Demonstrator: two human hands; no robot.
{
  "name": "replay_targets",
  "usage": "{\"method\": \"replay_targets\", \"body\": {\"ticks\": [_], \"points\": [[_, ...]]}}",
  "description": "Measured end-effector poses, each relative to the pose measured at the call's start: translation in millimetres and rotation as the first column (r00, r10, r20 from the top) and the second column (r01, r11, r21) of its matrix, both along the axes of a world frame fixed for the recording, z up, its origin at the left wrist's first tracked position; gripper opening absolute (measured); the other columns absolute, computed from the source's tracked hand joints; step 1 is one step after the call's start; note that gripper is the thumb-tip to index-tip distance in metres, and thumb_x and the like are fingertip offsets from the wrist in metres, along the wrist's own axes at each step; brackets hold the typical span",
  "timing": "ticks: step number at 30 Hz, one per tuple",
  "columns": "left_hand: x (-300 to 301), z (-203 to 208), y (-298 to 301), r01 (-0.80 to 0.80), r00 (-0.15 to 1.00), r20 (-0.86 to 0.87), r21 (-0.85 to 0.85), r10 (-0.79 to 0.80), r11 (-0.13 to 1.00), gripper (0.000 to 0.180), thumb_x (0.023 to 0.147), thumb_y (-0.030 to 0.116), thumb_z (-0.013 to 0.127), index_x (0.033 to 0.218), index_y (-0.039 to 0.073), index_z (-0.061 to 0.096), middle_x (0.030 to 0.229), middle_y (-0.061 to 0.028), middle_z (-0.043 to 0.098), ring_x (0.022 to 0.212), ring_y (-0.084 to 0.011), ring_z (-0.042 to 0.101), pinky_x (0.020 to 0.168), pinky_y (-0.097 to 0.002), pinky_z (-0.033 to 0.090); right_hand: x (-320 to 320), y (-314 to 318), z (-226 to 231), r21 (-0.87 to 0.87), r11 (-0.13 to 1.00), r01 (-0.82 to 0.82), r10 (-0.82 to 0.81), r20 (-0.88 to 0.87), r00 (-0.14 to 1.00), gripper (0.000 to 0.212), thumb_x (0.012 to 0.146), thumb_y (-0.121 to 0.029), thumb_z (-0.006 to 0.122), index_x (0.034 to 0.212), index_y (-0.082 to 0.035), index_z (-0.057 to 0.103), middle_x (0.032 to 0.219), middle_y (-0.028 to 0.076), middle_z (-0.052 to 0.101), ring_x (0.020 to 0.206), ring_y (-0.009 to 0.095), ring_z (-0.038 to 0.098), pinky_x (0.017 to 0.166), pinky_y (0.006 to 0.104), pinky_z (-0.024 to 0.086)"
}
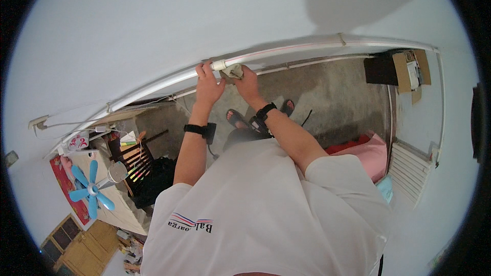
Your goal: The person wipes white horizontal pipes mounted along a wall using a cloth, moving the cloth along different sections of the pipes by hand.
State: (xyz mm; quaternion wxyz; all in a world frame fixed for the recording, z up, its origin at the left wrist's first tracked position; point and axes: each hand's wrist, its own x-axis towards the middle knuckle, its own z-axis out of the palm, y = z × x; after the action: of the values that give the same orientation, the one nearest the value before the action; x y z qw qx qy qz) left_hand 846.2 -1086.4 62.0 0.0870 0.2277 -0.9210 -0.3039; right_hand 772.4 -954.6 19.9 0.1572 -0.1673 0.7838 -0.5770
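A long white pipe (163,86) runs along the wall in front of me, with a thicker pale coupling (219,65) at its middle. My left hand (208,86) is closed around the pipe just left of that coupling, its fingertips over the top. Bunched against the pipe's underside, just right of the coupling, is a grey-green cloth (233,71). My right hand (249,86) grips this cloth, its fingers partly hidden behind it. Both wrists wear black straps, and a small device sits on each.
At left a blue-bladed fan (92,189) stands by a table beside a dark slatted chair (137,161). An open cardboard box (404,71) is at far right, above a white radiator (409,171). Pink fabric (365,153) lies right of me. Thinner pipes run low along the wall.
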Motion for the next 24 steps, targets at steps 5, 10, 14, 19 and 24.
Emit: {"method": "replay_targets", "body": {"ticks": [5, 10, 14, 19, 24], "points": [[2.8, 3.7, -5.2, -0.003, 1.0, 0.024, 0.03, 0.002, 1.0, 0.069, 0.077, 0.012, 0.075, 0.134, 0.002, 0.036, 0.132, -0.0279, 0.033, 0.114, -0.0511, 0.05, 0.092, -0.0506, 0.048, -11.8, 12.7, -14.6, -0.027, 0.999, 0.038, -0.039, -0.039, 0.998, 0.04, 0.074, -0.006, 0.076, 0.11, 0.005, 0.064, 0.106, 0.025, 0.068, 0.1, 0.04, 0.066, 0.085, 0.0406, 0.053], [2.8, -3.0, -6.5, 0.042, 0.998, -0.05, -0.03, -0.044, 0.999, 0.069, 0.078, 0.011, 0.074, 0.135, 0.002, 0.035, 0.132, -0.0283, 0.033, 0.116, -0.0506, 0.048, 0.092, -0.0501, 0.048, -39.4, 50.2, -11.5, 0.037, 0.986, 0.165, -0.161, -0.09, 0.983, 0.041, 0.074, 0.0, 0.071, 0.113, 0.007, 0.064, 0.1, 0.022, 0.071, 0.092, 0.03, 0.07, 0.083, 0.0359, 0.054], [-2.8, 8.0, -0.3, 0.037, 0.999, -0.005, 0.028, -0.037, 0.999, 0.07, 0.078, 0.011, 0.074, 0.135, 0.002, 0.034, 0.132, -0.0289, 0.032, 0.118, -0.0506, 0.046, 0.093, -0.0498, 0.048, -70.8, 95.4, -16.0, -0.019, 0.972, 0.236, -0.236, -0.145, 0.961, 0.04, 0.074, -0.001, 0.071, 0.113, 0.006, 0.065, 0.099, 0.021, 0.071, 0.091, 0.027, 0.07, 0.084, 0.0358, 0.053], [-1.4, -3.7, -3.1, -0.009, 1.0, 0.017, 0.049, 0.008, 0.999, 0.071, 0.078, 0.011, 0.075, 0.135, 0.001, 0.034, 0.132, -0.0287, 0.032, 0.117, -0.0506, 0.047, 0.094, -0.0498, 0.048, -108.2, 147.3, -7.4, -0.007, 0.929, 0.37, -0.369, -0.121, 0.922, 0.048, 0.072, -0.011, 0.077, 0.116, 0.002, 0.063, 0.103, 0.022, 0.07, 0.095, 0.035, 0.068, 0.085, 0.0434, 0.053], [-3.0, -7.6, -3.6, -0.029, 0.999, 0.041, 0.029, 0.028, 0.999, 0.071, 0.077, 0.012, 0.075, 0.134, 0.001, 0.034, 0.131, -0.0283, 0.032, 0.117, -0.0505, 0.047, 0.095, -0.05, 0.048, -145.0, 201.7, -12.7, 0.126, 0.846, 0.518, -0.495, -0.178, 0.851, 0.052, 0.073, -0.011, 0.078, 0.121, 0.0, 0.06, 0.111, 0.018, 0.067, 0.101, 0.029, 0.065, 0.088, 0.038, 0.051]]}}
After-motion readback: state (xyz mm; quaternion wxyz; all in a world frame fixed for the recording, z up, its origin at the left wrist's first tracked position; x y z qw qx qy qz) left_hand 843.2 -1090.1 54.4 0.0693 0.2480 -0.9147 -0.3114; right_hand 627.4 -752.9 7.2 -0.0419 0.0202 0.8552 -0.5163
